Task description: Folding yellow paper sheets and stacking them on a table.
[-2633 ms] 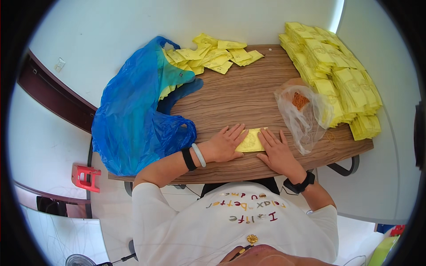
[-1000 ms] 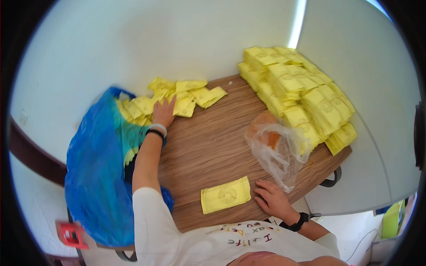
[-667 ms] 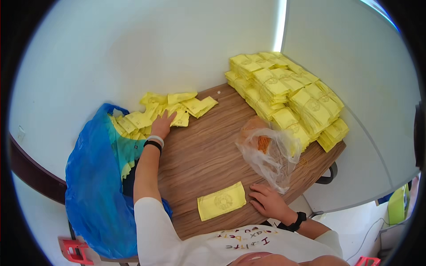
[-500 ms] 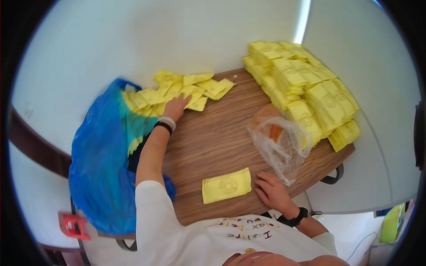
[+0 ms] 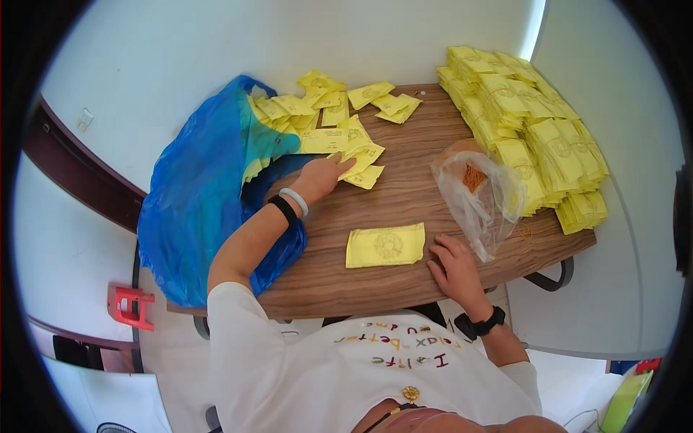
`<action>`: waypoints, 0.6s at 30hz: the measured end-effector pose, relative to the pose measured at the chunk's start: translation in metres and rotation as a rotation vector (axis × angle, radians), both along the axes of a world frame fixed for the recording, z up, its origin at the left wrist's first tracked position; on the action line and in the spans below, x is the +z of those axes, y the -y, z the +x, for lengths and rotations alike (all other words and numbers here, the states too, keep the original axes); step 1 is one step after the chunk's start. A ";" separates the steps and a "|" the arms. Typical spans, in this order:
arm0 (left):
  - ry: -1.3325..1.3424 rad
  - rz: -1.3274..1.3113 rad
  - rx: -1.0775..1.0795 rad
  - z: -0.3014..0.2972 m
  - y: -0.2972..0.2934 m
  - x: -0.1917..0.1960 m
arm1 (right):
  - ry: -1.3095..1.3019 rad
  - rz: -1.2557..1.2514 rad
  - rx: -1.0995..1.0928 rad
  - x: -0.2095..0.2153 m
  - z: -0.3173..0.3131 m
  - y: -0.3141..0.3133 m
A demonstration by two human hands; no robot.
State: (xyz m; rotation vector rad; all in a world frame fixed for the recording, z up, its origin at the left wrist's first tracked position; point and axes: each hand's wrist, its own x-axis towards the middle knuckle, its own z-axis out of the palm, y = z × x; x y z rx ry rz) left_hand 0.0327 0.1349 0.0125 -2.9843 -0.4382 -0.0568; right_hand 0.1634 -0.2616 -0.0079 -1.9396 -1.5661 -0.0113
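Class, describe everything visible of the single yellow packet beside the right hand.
The yellow packet is a flat rectangle, papery in look, with a round, darker printed design on its upper face. It lies on the brown table, long sides running roughly left to right. The right hand is just beside its right end, apparently not touching.

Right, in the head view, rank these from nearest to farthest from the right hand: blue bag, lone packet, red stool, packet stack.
1. Lone packet: just left of the right hand.
2. Packet stack: farther forward and to the right.
3. Blue bag: well to the left.
4. Red stool: far left, past the bag.
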 end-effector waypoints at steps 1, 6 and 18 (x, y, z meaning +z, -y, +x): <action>-0.006 -0.011 0.016 -0.007 0.008 0.002 | 0.012 0.007 -0.005 -0.001 0.000 0.000; 0.028 -0.096 0.051 -0.045 0.040 0.015 | 0.025 0.028 -0.014 -0.005 -0.003 0.003; 0.370 -0.365 0.087 -0.069 0.061 0.027 | 0.050 0.053 -0.029 -0.010 -0.004 0.005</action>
